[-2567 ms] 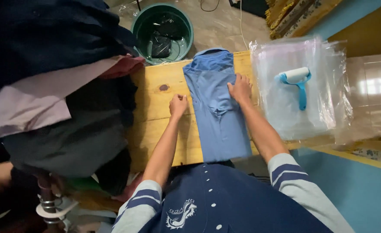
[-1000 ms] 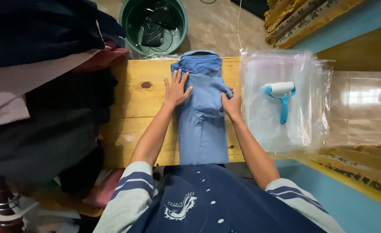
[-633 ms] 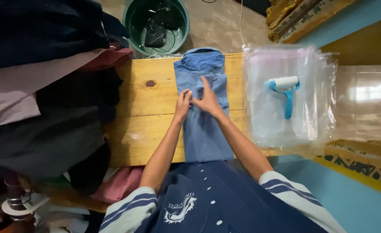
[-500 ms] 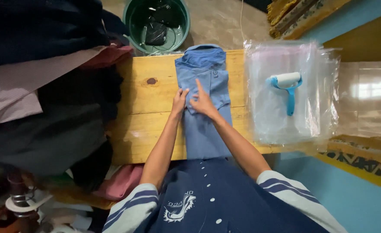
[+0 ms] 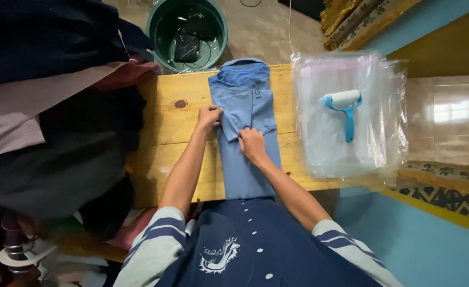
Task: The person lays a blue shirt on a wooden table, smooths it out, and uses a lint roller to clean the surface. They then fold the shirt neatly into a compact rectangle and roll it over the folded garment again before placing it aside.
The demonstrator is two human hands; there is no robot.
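Blue collared shirt [image 5: 245, 114] lies folded lengthwise on wooden table [image 5: 165, 122], collar away from person. Left hand [image 5: 209, 116] pinches shirt's left edge. Right hand [image 5: 252, 144] presses on shirt middle, fingers curled, probably gripping fold. Lint roller [image 5: 345, 106] rests on clear plastic bags [image 5: 372, 138], right. Green tub [image 5: 187, 33] beyond table.

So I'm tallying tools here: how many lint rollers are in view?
1: the blue-handled lint roller lies on the clear plastic bags at the table's right end. Others may be hidden.
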